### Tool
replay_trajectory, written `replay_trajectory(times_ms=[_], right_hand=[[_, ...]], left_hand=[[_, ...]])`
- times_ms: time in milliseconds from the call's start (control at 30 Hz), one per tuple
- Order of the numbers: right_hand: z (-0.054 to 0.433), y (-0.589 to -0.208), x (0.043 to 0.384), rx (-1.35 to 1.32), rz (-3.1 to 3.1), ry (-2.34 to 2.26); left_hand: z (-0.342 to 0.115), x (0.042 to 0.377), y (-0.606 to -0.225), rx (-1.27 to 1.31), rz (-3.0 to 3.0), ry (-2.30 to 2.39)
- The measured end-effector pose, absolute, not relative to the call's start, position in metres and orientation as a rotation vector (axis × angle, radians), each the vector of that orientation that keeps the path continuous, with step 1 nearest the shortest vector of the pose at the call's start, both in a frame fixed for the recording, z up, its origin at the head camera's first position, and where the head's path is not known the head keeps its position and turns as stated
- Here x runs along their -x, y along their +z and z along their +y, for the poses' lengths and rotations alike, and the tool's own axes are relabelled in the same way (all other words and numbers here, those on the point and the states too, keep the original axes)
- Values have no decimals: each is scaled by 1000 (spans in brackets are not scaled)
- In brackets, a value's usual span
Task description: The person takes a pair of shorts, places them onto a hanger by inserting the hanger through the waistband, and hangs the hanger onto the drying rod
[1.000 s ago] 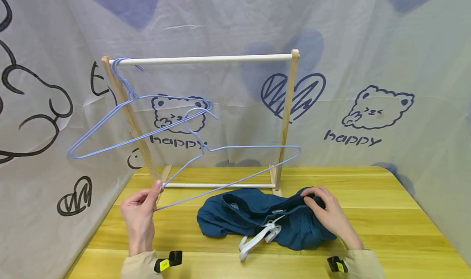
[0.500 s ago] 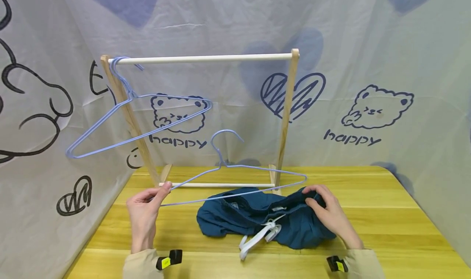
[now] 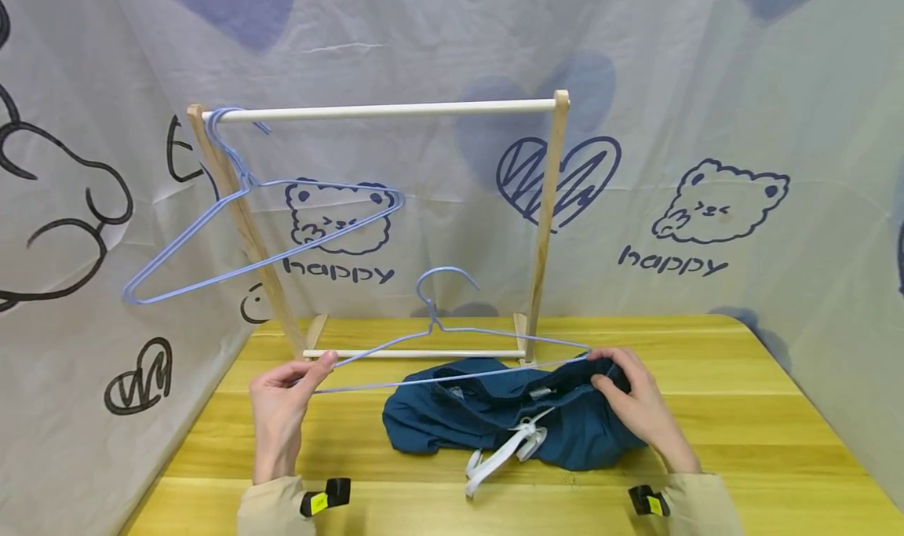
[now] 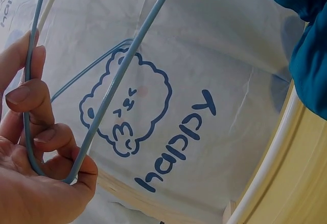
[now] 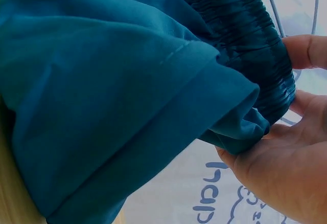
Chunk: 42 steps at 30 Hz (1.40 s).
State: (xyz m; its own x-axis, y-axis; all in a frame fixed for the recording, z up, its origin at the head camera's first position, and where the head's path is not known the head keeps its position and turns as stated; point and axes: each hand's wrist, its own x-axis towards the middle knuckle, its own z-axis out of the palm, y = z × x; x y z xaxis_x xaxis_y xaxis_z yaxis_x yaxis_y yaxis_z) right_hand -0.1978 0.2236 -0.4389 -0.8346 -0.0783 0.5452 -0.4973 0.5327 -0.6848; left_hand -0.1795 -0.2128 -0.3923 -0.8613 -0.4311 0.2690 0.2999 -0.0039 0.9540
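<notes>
A thin light-blue wire hanger [image 3: 494, 374] is held at its left corner by my left hand [image 3: 278, 402], hook upward. In the left wrist view, curled fingers [image 4: 33, 93] wrap round the bent wire. Teal-blue shorts [image 3: 600, 446] with an elastic waistband and a tied white drawstring [image 3: 494, 467] lie bunched on the table. My right hand [image 3: 643, 406] pinches the right end of the waistband, lifting it into an opening. The hanger's right corner overlaps the waistband right at those fingertips. Gathered elastic [image 5: 245, 45] shows between thumb and fingers in the right wrist view.
A small rack with wooden posts [image 3: 547, 206] and a white top rail [image 3: 381, 112] stands behind the shorts. More light-blue hangers [image 3: 187, 238] hang at its left end. Patterned cloth [image 3: 706, 89] encloses the back and sides of the wooden table [image 3: 763, 442].
My left hand has lowered and levelled the hanger, moving slightly right, so its right corner has come down to the waistband. My right hand keeps its pinch on the shorts.
</notes>
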Motion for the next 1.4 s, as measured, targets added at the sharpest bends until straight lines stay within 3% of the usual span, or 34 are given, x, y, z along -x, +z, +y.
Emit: replay_trajectory(times_ms=[1400], right_hand=[[221,-434,197,-681,-2192,1263]], left_hand=[[-179,188,-402,22,-2121,-1786]])
